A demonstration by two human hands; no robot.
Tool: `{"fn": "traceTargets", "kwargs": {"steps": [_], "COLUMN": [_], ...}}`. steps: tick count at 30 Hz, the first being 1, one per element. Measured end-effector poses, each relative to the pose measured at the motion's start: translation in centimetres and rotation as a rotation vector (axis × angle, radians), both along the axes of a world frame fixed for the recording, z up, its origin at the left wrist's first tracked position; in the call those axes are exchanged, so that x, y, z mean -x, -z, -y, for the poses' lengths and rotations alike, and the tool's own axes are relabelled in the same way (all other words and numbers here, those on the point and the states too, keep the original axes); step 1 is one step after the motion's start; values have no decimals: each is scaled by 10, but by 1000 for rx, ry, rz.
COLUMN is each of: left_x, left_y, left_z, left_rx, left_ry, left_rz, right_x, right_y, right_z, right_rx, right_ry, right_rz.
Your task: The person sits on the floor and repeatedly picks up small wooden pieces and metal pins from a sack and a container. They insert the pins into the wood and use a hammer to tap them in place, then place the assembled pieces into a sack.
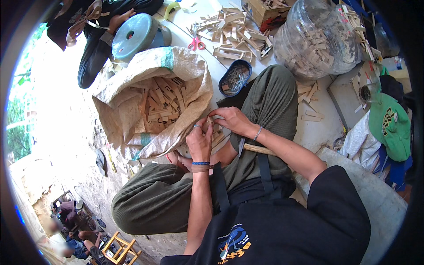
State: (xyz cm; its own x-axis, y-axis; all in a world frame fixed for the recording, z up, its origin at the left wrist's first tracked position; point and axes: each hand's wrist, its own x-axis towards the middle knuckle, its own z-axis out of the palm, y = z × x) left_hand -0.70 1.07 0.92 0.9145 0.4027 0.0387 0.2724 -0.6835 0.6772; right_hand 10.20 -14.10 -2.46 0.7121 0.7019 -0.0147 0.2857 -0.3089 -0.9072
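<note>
Just past the near right rim of a woven sack (185, 126), my two hands meet over my crossed legs. The fingertips of my left hand (200, 142) are pinched together. My right hand (235, 120) pinches at the same spot from the right. Between them is something small and pale that I cannot make out. Small wooden pieces (164, 102) fill the open sack. A few thin wooden strips (217, 138) lie below my hands. Across my right thigh rests a tool with a wooden handle (260, 150), its metal end near my right wrist.
A dark blue tray (223, 86) of thin metal pins stands beyond my right hand. Farther off are pink-handled scissors (196, 44), a heap of wooden pieces (238, 33), a round grey-green stool (134, 37) and a large clear plastic container (304, 39). Another person's hand (74, 34) shows at upper left.
</note>
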Motion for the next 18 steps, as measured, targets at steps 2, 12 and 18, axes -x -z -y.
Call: {"fn": "traceTargets", "kwargs": {"steps": [2,12,18], "left_x": [0,-1,-1], "left_y": [0,1,-1], "left_z": [0,1,2], "left_rx": [8,1,0], "left_ry": [-4,3,-16], "left_rz": [-14,24,-25], "right_x": [0,-3,-10], "right_y": [1,5,-3], "right_z": [0,1,1], "right_rx": [0,-38,-67], "right_ry": [2,-31,23], "right_rz": [-1,43,-230]}}
